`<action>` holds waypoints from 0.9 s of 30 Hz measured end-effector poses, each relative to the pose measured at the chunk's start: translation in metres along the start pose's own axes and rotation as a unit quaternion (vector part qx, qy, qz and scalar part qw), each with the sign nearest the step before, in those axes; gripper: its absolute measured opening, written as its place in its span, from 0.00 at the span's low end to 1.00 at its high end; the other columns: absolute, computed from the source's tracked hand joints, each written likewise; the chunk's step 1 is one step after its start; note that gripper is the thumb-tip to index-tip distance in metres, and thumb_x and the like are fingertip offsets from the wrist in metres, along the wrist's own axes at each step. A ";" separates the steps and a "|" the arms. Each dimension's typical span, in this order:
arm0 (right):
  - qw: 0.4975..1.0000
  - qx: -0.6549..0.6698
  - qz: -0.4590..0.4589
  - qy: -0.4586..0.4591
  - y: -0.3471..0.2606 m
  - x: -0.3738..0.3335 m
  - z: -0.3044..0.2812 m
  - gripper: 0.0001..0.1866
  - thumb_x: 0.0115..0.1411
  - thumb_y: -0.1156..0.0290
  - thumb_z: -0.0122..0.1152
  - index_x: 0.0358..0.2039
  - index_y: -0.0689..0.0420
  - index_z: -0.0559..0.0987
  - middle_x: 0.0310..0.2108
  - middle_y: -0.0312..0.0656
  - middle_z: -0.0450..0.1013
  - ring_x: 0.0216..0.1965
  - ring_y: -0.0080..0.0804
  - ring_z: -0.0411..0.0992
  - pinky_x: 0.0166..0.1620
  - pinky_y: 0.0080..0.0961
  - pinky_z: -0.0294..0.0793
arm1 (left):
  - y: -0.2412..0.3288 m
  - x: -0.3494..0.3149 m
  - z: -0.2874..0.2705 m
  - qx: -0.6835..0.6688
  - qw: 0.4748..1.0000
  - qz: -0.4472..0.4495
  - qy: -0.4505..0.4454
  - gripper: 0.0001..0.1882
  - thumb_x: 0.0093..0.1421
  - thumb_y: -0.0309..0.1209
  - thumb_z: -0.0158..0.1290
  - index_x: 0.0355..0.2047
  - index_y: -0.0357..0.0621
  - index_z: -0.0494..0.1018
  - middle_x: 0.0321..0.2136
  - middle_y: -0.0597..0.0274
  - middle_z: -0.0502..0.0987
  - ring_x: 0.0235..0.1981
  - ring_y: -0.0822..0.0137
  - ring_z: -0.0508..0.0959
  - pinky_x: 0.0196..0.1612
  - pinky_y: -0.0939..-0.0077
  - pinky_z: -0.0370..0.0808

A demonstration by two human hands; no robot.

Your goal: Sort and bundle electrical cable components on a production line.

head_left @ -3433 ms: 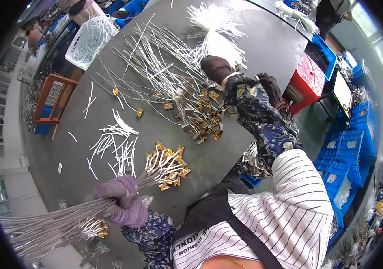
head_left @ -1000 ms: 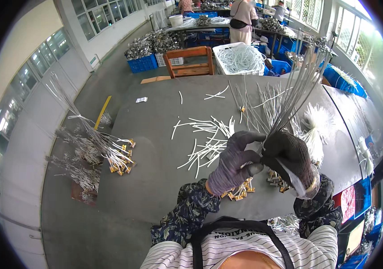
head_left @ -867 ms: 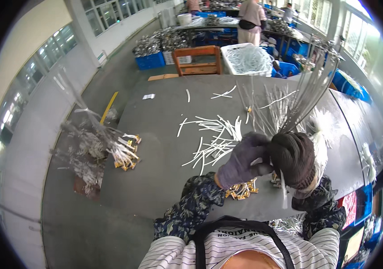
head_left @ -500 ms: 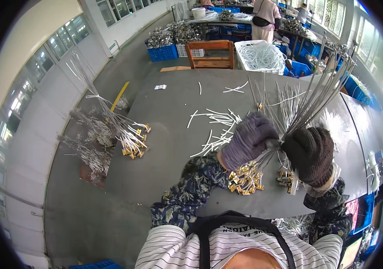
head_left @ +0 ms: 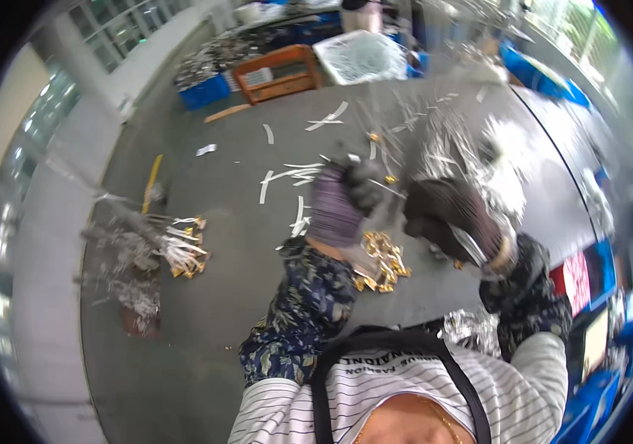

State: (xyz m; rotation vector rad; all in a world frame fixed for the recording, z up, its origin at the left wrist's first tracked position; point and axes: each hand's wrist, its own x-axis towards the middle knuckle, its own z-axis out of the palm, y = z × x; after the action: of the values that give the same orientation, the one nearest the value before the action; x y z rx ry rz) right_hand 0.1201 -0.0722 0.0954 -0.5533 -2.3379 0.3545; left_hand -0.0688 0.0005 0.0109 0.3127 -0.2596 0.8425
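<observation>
My left hand [head_left: 339,203], in a purple-grey glove, has its fingers curled in above the middle of the table. A thin light strand runs from near its fingertips toward my right hand, but blur hides what it grips. My right hand [head_left: 453,222], in a dark brown glove, is closed around the blurred bundle of long thin wires. The bundle's gold metal ends [head_left: 383,263] lie below and between my hands. Behind my right hand, another bunch of pale wires [head_left: 446,152] rests on the table. A smaller wire bundle with gold ends [head_left: 187,251] lies at the table's left edge.
Short white tube pieces [head_left: 298,177] are scattered on the grey table [head_left: 257,281]. A wooden chair [head_left: 276,70] and a white crate of pale tubing [head_left: 361,59] stand beyond its far edge. More wire bundles [head_left: 135,259] hang at the left. A person stands far behind.
My left hand has swung left and upward, away from my right hand. My right hand has shifted left in the picture. The whole view has moved and blurred.
</observation>
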 end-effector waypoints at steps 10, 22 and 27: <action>0.982 -0.126 0.110 0.091 -0.021 0.012 0.013 0.10 0.45 0.71 0.64 0.30 0.57 0.76 0.31 0.41 0.74 0.34 0.39 0.74 0.31 0.33 0.74 | -0.046 -0.050 0.063 0.769 0.510 0.385 -0.012 0.20 0.58 0.48 0.52 0.33 0.41 0.69 0.31 0.56 0.73 0.24 0.72 0.70 0.27 0.78 0.68; 0.988 0.014 0.144 0.050 -0.023 0.017 0.014 0.09 0.43 0.75 0.65 0.25 0.54 0.73 0.25 0.40 0.72 0.24 0.40 0.73 0.29 0.31 0.72 | -0.028 -0.079 0.049 0.846 0.461 0.261 0.061 0.08 0.51 0.34 0.59 0.30 0.44 0.76 0.41 0.57 0.75 0.42 0.58 0.74 0.49 0.65 0.68; 0.936 -0.324 -0.132 0.037 -0.014 0.029 0.000 0.12 0.42 0.70 0.62 0.30 0.52 0.76 0.25 0.38 0.70 0.25 0.37 0.71 0.26 0.33 0.67 | -0.030 -0.065 0.048 0.767 0.607 0.208 0.007 0.12 0.58 0.40 0.55 0.31 0.43 0.76 0.49 0.52 0.70 0.48 0.58 0.72 0.52 0.63 0.68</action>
State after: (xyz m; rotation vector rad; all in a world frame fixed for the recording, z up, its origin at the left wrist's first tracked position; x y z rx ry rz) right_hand 0.0968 -0.0703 0.1168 -0.5245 -2.3900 -0.5766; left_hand -0.0922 -0.0807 0.0275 1.9429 0.5469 1.3762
